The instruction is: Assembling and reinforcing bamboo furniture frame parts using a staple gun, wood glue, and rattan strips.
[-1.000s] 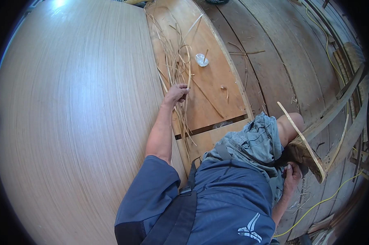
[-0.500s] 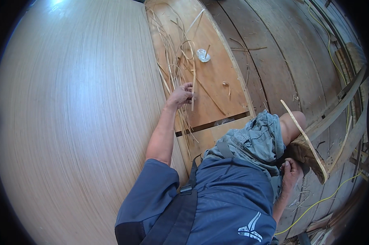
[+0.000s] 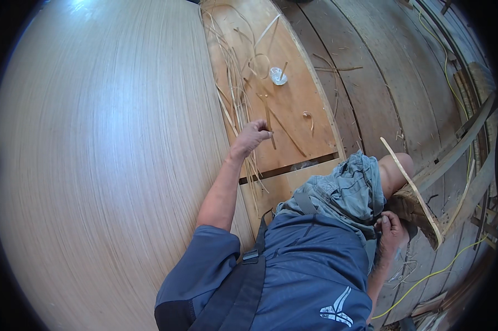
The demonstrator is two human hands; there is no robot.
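Pale wood-grain panel [image 3: 94,182] fills the left side; we see the plank floor [image 3: 370,71] on the right, an orange-brown board [image 3: 307,91] between. We note a rough wood block [image 3: 417,212] by the person's knee, a light strip [image 3: 408,185] slanting across it. Left hand [image 3: 253,138] is over the board: fingers bent, thumb close, narrow gap. Right hand [image 3: 390,230] is curled between shorts and block; we can't tell whether it grips anything. Loose bundle of thin strips [image 3: 233,88] lies along the board's left side, beyond and left of the left fingers. One short brown strip [image 3: 269,113] runs right at the left fingertips, its ends showing above and below; we can't tell pinched or merely touched. Small clear crumpled piece [image 3: 278,77] sits farther up.
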